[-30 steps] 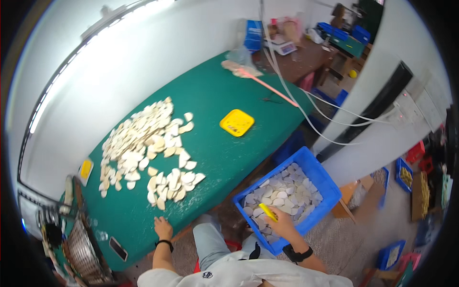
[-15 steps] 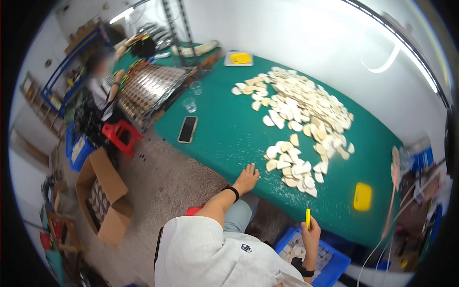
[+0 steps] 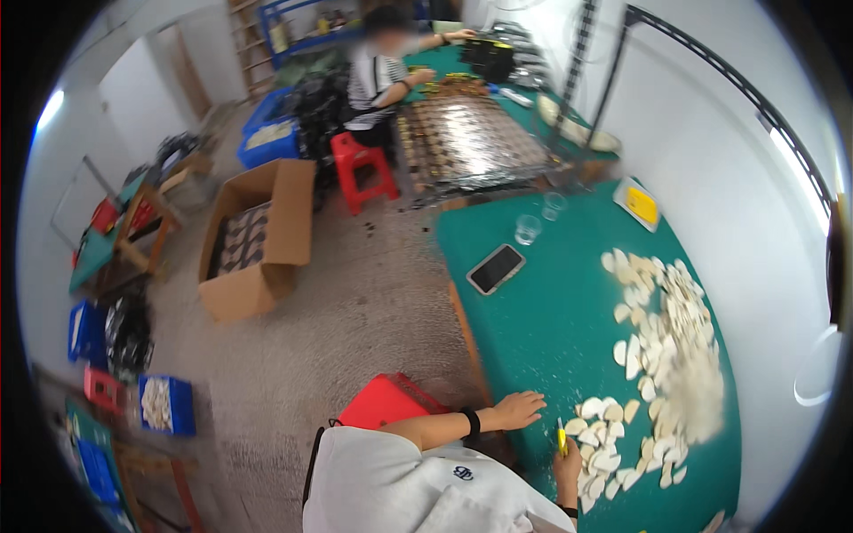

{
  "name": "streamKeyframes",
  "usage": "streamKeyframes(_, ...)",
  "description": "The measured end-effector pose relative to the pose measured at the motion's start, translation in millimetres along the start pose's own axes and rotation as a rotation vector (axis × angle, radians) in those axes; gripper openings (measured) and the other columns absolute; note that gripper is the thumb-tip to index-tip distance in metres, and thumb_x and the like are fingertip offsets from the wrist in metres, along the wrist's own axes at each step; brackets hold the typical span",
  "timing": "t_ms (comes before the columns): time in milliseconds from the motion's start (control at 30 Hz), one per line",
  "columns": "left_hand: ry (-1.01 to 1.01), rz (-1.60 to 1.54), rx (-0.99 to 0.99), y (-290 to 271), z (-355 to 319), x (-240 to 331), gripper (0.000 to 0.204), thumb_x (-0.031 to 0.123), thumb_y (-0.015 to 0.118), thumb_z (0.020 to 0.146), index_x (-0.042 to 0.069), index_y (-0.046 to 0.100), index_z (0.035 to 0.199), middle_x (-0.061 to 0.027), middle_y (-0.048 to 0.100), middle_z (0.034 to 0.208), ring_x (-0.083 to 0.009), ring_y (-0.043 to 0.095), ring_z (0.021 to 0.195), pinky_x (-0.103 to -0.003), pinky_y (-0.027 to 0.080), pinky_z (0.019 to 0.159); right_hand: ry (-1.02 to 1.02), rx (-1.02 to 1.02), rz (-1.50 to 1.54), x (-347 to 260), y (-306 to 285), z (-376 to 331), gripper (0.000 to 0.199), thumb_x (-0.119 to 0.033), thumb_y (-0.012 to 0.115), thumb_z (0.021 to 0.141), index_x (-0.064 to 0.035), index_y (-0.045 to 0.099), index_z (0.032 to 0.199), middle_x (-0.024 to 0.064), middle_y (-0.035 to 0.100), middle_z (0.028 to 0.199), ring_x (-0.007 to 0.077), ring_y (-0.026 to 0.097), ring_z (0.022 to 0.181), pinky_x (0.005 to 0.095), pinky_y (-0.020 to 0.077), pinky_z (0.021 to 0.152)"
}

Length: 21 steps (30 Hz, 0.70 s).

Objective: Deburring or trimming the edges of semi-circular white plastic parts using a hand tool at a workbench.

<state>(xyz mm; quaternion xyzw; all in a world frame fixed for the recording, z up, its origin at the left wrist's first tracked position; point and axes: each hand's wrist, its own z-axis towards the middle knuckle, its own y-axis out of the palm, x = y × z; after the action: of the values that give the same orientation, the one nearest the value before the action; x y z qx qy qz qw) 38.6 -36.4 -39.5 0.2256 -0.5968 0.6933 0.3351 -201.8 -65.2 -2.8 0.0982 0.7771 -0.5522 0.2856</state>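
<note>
My left hand (image 3: 520, 410) rests flat near the front edge of the green table (image 3: 524, 346), fingers stretched out and nothing in them. Close beside it, my right hand (image 3: 567, 466) is closed around a slim yellow craft knife (image 3: 562, 440), its blade end pointing away from me. Just right of the knife lies a small cluster of pale, half-moon-shaped pieces (image 3: 604, 435). A larger heap of the same pieces (image 3: 662, 346) spreads along the wall side of the table, partly blurred.
A phone (image 3: 497, 269), clear cups (image 3: 529, 230) and a white tray with a yellow item (image 3: 641, 206) are farther back. A person (image 3: 378, 75) works by a red stool (image 3: 362, 173) at another table. An open cardboard box (image 3: 258, 240) and a red seat (image 3: 386, 401) stand on the floor.
My view has swung left, showing more floor and boxes. The knife in my right hand has come up beside the small cluster, nearer my left hand, which still lies on the table.
</note>
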Motion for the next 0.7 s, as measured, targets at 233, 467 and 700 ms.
streamKeyframes(233, -0.612, 0.089, 0.191, -77, -116, -34, 0.029, 0.027, 0.053, 0.087, 0.007, 0.057, 0.108, -0.0156, 0.057, 0.110, -0.0344, 0.057, 0.102, -0.045, 0.048, 0.084, -0.279, 0.074, -0.258, 4, 9, 47, 0.040, -0.001, 0.058, 0.074, -0.0007, 0.057, 0.114, 0.0226, 0.059, 0.100, 0.0322, 0.058, 0.096, 0.0400, 0.0459, 0.084)
streamKeyframes(467, -1.180, 0.216, 0.352, -69, -260, -26, 0.036, 0.033, 0.053, 0.084, 0.003, 0.062, 0.101, -0.0197, 0.064, 0.100, -0.0374, 0.062, 0.093, -0.050, 0.050, 0.077, -0.513, 0.057, -0.230, 35, 20, 121, 0.046, -0.013, 0.067, 0.077, -0.0037, 0.054, 0.121, 0.0160, 0.052, 0.096, 0.0298, 0.051, 0.086, 0.0411, 0.0428, 0.078)
streamKeyframes(700, -1.506, 0.021, 0.228, -18, -343, 45, 0.039, 0.037, 0.054, 0.083, 0.004, 0.067, 0.098, -0.0197, 0.066, 0.098, -0.0342, 0.063, 0.093, -0.046, 0.050, 0.079, -0.733, -0.339, -0.034, -60, 59, 112, 0.038, -0.010, 0.065, 0.080, -0.0037, 0.056, 0.116, 0.0119, 0.052, 0.092, 0.0207, 0.050, 0.072, 0.0332, 0.0436, 0.062)
